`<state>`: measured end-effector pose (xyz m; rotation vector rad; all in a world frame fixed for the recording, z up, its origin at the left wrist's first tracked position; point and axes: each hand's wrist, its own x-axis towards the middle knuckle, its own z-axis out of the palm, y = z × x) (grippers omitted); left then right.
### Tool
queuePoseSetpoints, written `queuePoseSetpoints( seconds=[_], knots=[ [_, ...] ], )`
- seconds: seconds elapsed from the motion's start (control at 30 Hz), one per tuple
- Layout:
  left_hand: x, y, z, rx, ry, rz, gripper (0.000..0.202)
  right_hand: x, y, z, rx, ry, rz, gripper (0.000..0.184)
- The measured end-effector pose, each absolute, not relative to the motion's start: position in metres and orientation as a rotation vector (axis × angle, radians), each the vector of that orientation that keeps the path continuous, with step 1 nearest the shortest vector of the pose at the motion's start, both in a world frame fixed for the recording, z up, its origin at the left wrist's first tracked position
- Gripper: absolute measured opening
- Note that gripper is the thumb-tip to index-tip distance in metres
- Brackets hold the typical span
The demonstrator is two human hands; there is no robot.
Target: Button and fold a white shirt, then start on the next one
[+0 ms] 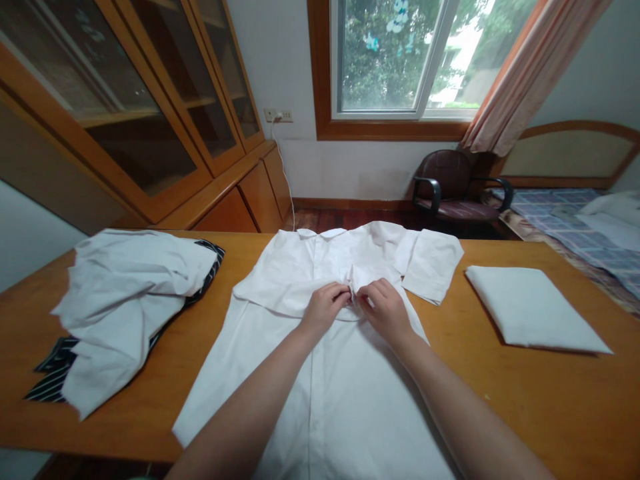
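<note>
White shirt (280,353) lies spread across the middle of the wooden surface (500,413), its collar (323,233) at the far edge and its body running toward the near side. One sleeve (280,297) is laid across the chest from the left. Left hand (327,303) and right hand (385,303) meet near its end, fingers nearly closed, each pinching white fabric; the exact grip is partly hidden. To the left sits a crumpled white cloth (135,273) over dark striped fabric (50,387); to the right, a neatly folded white cloth (535,307).
</note>
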<state>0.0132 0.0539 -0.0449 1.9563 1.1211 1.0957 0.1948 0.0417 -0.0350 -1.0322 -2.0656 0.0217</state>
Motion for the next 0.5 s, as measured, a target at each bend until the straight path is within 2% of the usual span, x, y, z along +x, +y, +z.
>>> queuePoseSetpoints(
  seconds=[0.37,0.5],
  knots=[
    [0.0096,0.0582,-0.0450,1.915,1.057,1.067,0.015,0.1959,0.0409,-0.0414,-1.095,-1.922,0.240,0.010],
    [0.0086,0.0589,-0.0464,1.922,1.039,1.032,0.016,0.1979,0.0415,-0.0424,-1.075,-1.947,0.338,0.034]
  ],
)
